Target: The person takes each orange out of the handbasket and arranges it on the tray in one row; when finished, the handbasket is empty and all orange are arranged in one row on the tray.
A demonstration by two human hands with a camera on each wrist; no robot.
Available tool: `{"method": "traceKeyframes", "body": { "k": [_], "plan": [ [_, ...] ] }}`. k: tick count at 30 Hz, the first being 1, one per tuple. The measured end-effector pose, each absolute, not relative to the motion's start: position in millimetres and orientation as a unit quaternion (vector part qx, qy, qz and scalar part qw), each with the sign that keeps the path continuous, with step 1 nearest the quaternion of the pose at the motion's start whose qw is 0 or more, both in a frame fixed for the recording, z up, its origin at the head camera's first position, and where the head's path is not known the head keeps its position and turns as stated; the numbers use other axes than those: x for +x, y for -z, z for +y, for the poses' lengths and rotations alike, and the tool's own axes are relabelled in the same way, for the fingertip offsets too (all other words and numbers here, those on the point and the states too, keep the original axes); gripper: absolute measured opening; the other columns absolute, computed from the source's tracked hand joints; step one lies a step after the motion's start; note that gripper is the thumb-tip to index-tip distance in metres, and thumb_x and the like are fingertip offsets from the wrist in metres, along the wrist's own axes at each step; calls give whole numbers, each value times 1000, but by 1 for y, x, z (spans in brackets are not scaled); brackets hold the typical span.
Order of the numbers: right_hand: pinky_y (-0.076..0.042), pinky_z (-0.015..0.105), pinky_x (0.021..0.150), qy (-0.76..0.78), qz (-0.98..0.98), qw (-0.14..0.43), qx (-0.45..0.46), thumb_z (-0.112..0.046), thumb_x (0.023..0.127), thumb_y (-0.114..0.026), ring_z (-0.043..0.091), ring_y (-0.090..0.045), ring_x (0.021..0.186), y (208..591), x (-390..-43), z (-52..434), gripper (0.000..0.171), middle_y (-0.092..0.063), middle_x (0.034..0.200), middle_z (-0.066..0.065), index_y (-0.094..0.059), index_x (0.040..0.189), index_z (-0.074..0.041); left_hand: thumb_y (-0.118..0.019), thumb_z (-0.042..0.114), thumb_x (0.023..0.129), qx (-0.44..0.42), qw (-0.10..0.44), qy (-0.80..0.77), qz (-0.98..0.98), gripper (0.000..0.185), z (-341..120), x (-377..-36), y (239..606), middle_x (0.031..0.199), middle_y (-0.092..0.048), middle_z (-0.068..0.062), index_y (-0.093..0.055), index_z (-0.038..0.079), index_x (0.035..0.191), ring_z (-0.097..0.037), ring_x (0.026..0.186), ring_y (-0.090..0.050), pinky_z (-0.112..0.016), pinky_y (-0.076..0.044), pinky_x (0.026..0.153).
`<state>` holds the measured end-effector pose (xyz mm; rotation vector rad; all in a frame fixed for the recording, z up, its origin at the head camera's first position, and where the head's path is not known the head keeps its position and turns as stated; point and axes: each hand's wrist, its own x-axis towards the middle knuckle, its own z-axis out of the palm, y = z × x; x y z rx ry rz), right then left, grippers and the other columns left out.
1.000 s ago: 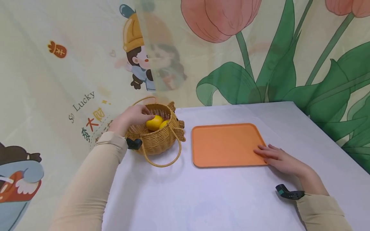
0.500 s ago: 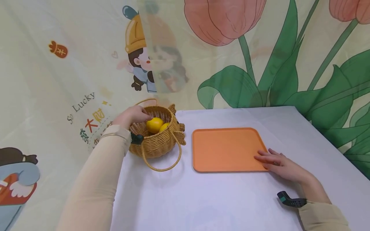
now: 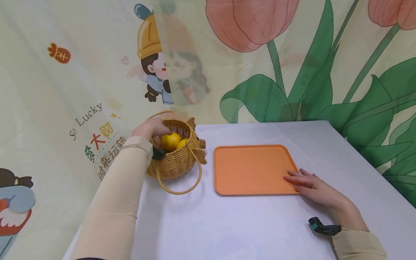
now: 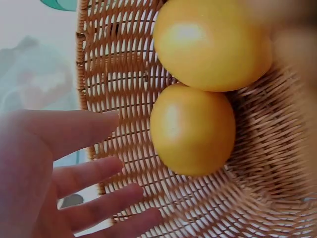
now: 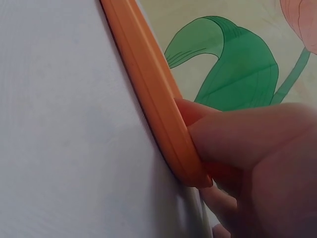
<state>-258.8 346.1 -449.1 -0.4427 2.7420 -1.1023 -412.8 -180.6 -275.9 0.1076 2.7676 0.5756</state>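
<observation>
At the left of the table stands a woven wicker basket (image 3: 173, 164), holding two rounded yellow fruits; their exact kind is unclear. My left hand (image 3: 148, 129) reaches over its far left rim. In the left wrist view, that hand's thumb and fingers are spread inside the rim, apart from the smaller-looking fruit (image 4: 193, 131). The other fruit (image 4: 213, 44) lies against it. Right of the basket lies a flat orange tray (image 3: 253, 169). My right hand (image 3: 320, 189) rests at its near right corner, with loosely extended fingers over the edge and the thumb beside the rim.
The basket's looped handle (image 3: 178, 193) hangs down toward the table's front, and another handle rises behind. A white cloth (image 3: 227, 224) covers the table. Printed curtains with tulips (image 3: 253, 25) and cartoon figures hang at the back and left.
My left hand and forearm have shifted slightly right and further over the basket. The right hand stays at the tray's corner. The head view has tilted a little.
</observation>
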Motion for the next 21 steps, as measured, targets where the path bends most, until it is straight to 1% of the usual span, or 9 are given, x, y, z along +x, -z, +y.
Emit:
{"method": "traceKeyframes", "body": {
  "k": [2,9,12,14,17,19,21],
  "plan": [
    [7,61,102,368,916,78,-144,-28,93,-57,40,-3,137,448,-258,346,36,-36,145,7,-57,129,-27,-58,31,87,33,162,-192,967,50,-179,-416,273,123,-50,-17,-49,0,125,-31,104,-45,-46,-40,89],
    [7,61,102,368,916,79,-139,-28,93,-56,39,-3,137,449,-259,348,35,-36,145,5,-57,128,-28,-56,35,86,26,167,-159,973,59,-173,-423,269,134,-43,-19,-43,-1,132,-34,115,-43,-49,-38,93],
    [7,61,102,372,914,80,-141,-28,93,-57,38,-2,137,450,-260,348,35,-36,144,5,-57,128,-29,-56,36,88,31,164,-168,972,60,-174,-428,273,134,-43,-20,-43,-2,133,-34,115,-43,-49,-37,94],
    [8,61,102,374,913,80,-142,-28,92,-57,38,-2,137,451,-260,348,35,-37,144,5,-58,128,-29,-56,38,88,30,162,-180,970,61,-176,-432,277,132,-44,-20,-43,-2,132,-35,112,-45,-49,-40,91],
    [8,60,102,375,912,81,-142,-27,92,-57,37,-2,138,452,-261,348,35,-37,144,4,-58,127,-29,-55,41,89,15,175,-219,960,61,-182,-438,283,129,-46,-20,-43,-1,132,-36,109,-47,-48,-44,86],
    [8,60,102,374,913,78,-143,-27,92,-57,37,-2,138,452,-260,349,35,-37,144,4,-58,127,-28,-55,42,89,-2,193,-249,949,63,-184,-440,286,128,-45,-20,-41,-1,133,-37,109,-47,-46,-45,85],
    [8,60,102,373,914,76,-143,-26,92,-57,37,-2,138,452,-260,349,35,-37,144,4,-58,127,-28,-54,40,90,-13,224,-277,934,65,-186,-442,287,130,-42,-22,-36,-2,136,-38,112,-45,-46,-44,88]
  ]
}}
